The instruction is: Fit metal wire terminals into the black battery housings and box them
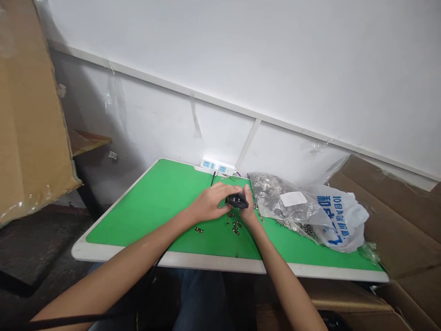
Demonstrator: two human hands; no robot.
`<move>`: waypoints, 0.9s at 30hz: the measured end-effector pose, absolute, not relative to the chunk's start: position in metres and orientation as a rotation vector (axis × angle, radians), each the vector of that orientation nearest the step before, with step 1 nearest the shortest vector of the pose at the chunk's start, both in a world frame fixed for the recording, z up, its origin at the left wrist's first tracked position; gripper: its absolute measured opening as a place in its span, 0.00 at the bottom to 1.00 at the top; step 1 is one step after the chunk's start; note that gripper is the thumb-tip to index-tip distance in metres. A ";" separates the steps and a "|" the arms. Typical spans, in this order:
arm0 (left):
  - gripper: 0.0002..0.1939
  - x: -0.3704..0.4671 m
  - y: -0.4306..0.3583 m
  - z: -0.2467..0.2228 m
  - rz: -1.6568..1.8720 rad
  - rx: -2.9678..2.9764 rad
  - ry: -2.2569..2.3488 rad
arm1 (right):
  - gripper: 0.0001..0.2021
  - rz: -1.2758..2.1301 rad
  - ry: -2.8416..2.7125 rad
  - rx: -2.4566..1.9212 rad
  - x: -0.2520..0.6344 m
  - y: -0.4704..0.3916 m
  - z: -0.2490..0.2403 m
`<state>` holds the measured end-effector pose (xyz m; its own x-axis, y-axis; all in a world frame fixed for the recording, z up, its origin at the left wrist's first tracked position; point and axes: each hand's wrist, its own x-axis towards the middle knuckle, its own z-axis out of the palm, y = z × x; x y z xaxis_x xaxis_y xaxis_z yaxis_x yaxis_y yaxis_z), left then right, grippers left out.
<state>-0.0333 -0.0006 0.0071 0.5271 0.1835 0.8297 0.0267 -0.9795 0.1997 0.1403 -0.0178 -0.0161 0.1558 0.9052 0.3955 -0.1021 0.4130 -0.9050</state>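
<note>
1. The white wall (220, 59) fills the background, crossed by a slanting pale trim strip (172, 87); its upper part runs out of view.
2. Below stands a bench (148, 197) with a green top and white edge; arms, bags and hands cover parts of it.
3. Brown cardboard (27, 110) at the left and a cardboard box (386, 220) at the right are both cut off by the frame.
4. On the bench's right side lies a clear plastic bag (270, 186) of small metal parts, their shapes blurred by the film. A white plastic bag (347, 218) with blue lettering overlaps it.
5. The left hand (214, 201) has its fingers bent narrowly against a black handheld object; whether they grip or only touch it, I cannot tell.
6. The right hand (246, 207) holds that black handheld object (237, 199), thumb raised beside it, other fingers mostly hidden. The object is above the bench's middle, its type unclear.
7. A white power strip (217, 166) rests at the wall; a black cable (212, 178) from it disappears behind the left hand.
8. Small metal pieces (236, 226) lie near the hands, too tiny to identify.
</note>
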 end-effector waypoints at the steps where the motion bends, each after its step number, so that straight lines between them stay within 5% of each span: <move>1: 0.30 -0.033 -0.002 0.008 1.434 2.588 0.202 | 0.30 0.905 -1.174 -0.847 0.139 -0.017 -0.015; 12: 0.15 -0.030 -0.006 0.010 1.399 2.216 0.604 | 0.29 1.252 -0.706 -0.785 0.140 -0.010 -0.008; 18: 0.18 -0.024 -0.003 0.013 1.220 1.931 0.665 | 0.31 1.301 -0.650 -0.816 0.144 -0.009 -0.007; 24: 0.33 -0.022 0.004 0.010 0.971 1.550 0.524 | 0.22 0.641 -1.073 -0.859 0.152 -0.009 -0.008; 27: 0.33 -0.022 0.006 0.009 0.886 1.428 0.490 | 0.19 0.347 -1.211 -0.948 0.155 -0.015 -0.005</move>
